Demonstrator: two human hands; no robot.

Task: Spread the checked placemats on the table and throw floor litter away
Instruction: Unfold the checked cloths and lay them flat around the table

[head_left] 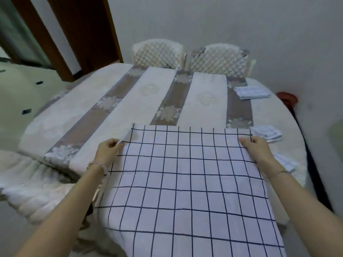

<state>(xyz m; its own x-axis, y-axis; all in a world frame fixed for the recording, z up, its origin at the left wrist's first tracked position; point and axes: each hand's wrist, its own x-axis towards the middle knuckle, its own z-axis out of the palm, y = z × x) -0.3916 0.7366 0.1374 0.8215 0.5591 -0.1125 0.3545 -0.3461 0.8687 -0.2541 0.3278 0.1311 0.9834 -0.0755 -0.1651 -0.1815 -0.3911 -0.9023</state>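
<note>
One wide-angle view looks from head height, forward and down across the table (204, 101), facing two chairs (157, 52) at the far wall (241, 19). It sits close: the left hand (108, 151), right hand (258, 148) and the checked placemat (185, 182) they hold fill the foreground.

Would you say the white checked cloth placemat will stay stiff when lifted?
Probably not: the white checked cloth placemat looks floppy, its grid lines bowing, one corner folded. Likely light: left hand and right hand just pinch it.
</note>
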